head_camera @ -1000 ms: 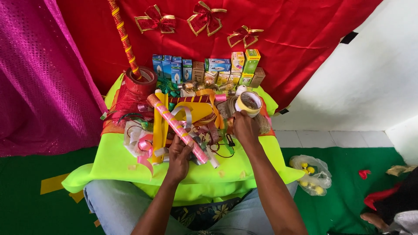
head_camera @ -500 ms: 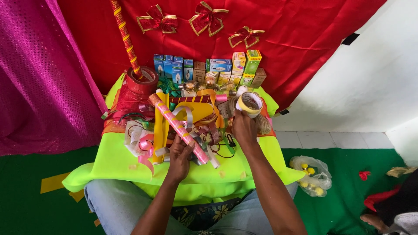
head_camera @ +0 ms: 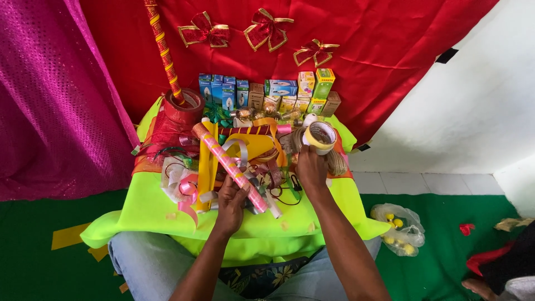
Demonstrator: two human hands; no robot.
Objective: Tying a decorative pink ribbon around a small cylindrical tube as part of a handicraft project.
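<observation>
Far left hangs a magenta sequinned curtain [head_camera: 50, 95], then a red-and-gold wrapped stick [head_camera: 164, 53] standing slantwise in a red tape roll [head_camera: 184, 106] at the back corner of the neon-green cloth [head_camera: 150, 209] that covers the low counter. On to the left hand [head_camera: 231, 200]: it is closed around the near end of the pink striped tube [head_camera: 228, 164], palm down. The tube's long axis runs diagonally, near end low and right at the hand, far end pointing up and left toward the red roll, lying over a tangle of ribbons [head_camera: 184, 187] and a yellow card [head_camera: 248, 142]. Behind, a row of small boxes [head_camera: 267, 92] lines the red satin backdrop [head_camera: 362, 50], with three red-and-gold bows [head_camera: 267, 28] pinned above. Moving right, the right hand [head_camera: 311, 167] is wrapped around a cream tape roll [head_camera: 319, 135], holding it up with the open core facing the camera, just above a coil of jute twine [head_camera: 336, 160]. The tape sits up and to the right of the tube's middle, the two apart; the right hand is the nearer to the tube's upper span, the left already has the lower end. Far right, on the green floor, lies a clear bag [head_camera: 398, 223] with yellow pieces in it.
</observation>
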